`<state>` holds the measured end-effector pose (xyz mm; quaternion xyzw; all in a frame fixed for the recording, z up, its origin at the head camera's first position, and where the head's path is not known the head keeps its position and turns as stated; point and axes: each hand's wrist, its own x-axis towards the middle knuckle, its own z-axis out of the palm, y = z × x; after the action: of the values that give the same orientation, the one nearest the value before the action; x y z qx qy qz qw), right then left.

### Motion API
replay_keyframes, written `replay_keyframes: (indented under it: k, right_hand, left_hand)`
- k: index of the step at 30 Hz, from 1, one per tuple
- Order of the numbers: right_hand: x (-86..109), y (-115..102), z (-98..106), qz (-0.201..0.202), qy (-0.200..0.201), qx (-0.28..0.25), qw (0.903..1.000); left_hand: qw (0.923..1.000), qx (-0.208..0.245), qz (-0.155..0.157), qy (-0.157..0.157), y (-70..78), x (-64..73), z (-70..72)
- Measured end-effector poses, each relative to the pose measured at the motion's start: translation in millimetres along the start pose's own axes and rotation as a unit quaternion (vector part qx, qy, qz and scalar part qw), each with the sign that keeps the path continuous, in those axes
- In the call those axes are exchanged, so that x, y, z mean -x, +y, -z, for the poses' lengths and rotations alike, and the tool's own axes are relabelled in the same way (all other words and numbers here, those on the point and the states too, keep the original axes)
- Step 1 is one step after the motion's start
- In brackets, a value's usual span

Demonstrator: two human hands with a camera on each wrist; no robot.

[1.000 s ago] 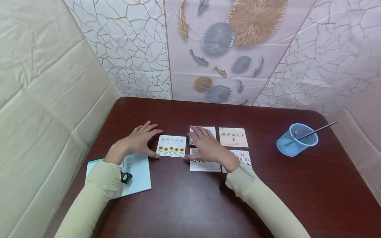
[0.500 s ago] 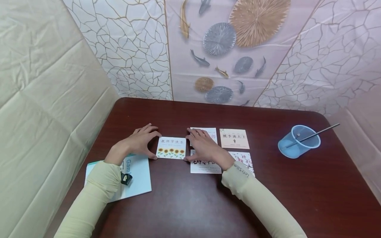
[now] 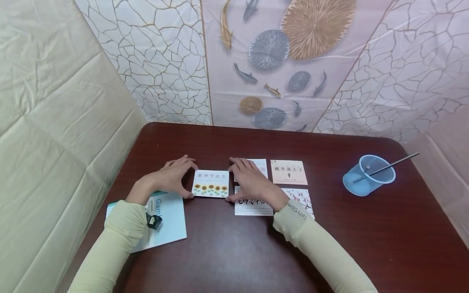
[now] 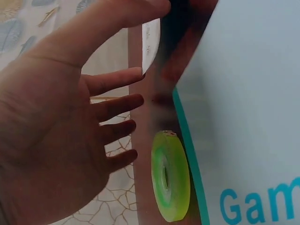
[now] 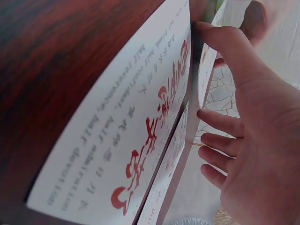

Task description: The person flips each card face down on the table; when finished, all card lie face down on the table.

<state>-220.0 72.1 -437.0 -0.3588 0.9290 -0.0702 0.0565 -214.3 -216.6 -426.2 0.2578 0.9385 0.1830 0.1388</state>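
A white card with sunflowers point(image 3: 210, 184) is between my two hands in the head view, with a dark shadow line along its near edge. My left hand point(image 3: 165, 179) holds its left side, thumb at the near corner and index fingertip at the far corner. My right hand point(image 3: 253, 185) holds the right side the same way. In the left wrist view the card point(image 4: 150, 44) looks bent between thumb and index finger, the other fingers spread. The right wrist view shows the card point(image 5: 205, 75) edge-on between thumb and index finger.
Right of the card lie a card with red lettering point(image 5: 140, 122), a cream card point(image 3: 288, 172) and a blossom card point(image 3: 301, 199); another is partly under my right hand. A Gambol notebook point(image 3: 168, 221), tape roll point(image 4: 171, 176) and blue mesh cup point(image 3: 360, 181) with a thin rod are also there.
My right hand has shifted slightly left, its fingertips now at the sunflower card's right corners. A dark line has appeared under the card's near edge. My left hand has barely moved.
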Motion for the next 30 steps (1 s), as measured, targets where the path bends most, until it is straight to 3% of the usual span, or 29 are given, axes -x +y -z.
replay_keyframes:
  k: [8, 15, 20, 23, 26, 28, 30]
  right_hand:
    - [4.1, -2, 6, 0.012, 0.044, -0.052, 0.9976]
    - [6.7, -3, 16, 0.024, 0.076, -0.065, 0.9947]
    - [9.3, -1, 14, 0.019, 0.081, -0.084, 0.993]
    - [9.5, -1, 13, 0.016, 0.083, -0.103, 0.9911]
    - [8.2, -2, 11, 0.02, 0.082, -0.114, 0.9899]
    - [6.8, -3, 10, 0.022, 0.08, -0.117, 0.9897]
    - [5.7, -4, 8, 0.02, 0.076, -0.117, 0.99]
  left_hand:
    - [0.994, -0.028, -0.096, 0.043, 31.9, -25.3, -12.9]
    - [0.9907, -0.054, -0.105, 0.068, 55.2, -35.5, -9.6]
    - [0.9887, -0.048, -0.113, 0.086, 58.9, -33.7, -5.1]
    - [0.9876, -0.007, -0.119, 0.102, 56.8, -31.0, 0.5]
    - [0.9826, 0.082, -0.124, 0.112, 54.4, -23.9, 8.8]
    - [0.9725, 0.155, -0.131, 0.115, 53.6, -17.9, 14.7]
    - [0.957, 0.223, -0.143, 0.118, 55.1, -10.8, 20.8]
